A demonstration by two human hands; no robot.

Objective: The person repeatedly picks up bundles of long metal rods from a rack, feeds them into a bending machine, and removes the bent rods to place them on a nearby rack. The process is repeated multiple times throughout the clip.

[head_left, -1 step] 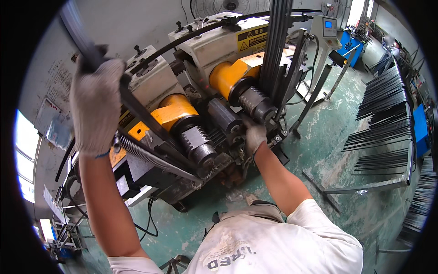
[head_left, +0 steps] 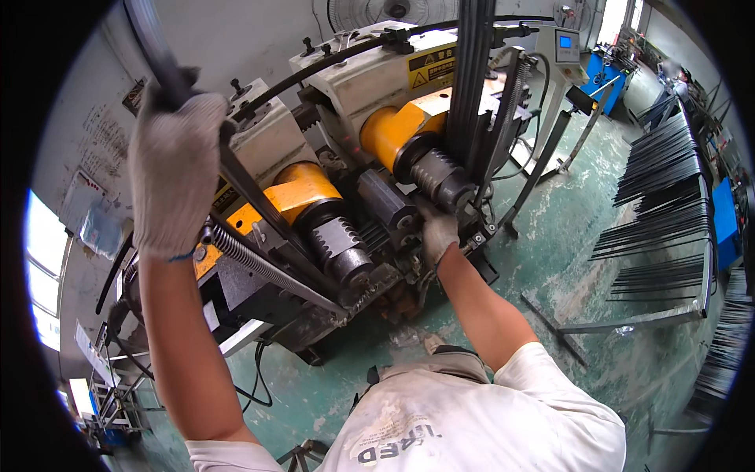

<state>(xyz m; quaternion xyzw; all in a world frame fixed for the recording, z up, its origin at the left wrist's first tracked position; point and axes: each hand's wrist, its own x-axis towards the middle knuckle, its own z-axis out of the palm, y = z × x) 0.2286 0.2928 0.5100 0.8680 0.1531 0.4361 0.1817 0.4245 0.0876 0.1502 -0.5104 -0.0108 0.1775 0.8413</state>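
My left hand (head_left: 177, 173), in a pale knit glove, is closed round a bundle of long dark metal bars (head_left: 263, 197). The bars slant from the upper left down to the front of a machine, beside a coiled spring (head_left: 255, 259). My right hand (head_left: 438, 234), also gloved, reaches in at the front of the machine, beside a dark faceted block (head_left: 385, 198). Its fingertips are hidden there, so what they touch does not show. Two yellow arms (head_left: 303, 189) with ridged steel rollers (head_left: 340, 245) flank the block.
Another bundle of dark bars (head_left: 469, 86) stands upright at the machine's right. A control box (head_left: 566, 47) is on a post behind it. At far right, a rack (head_left: 637, 322) carries many thin dark rods. A loose bar (head_left: 554, 330) lies on the green floor.
My left hand has shifted slightly right and upward, with the bars in its grip moving along. My right hand stays in the same place.
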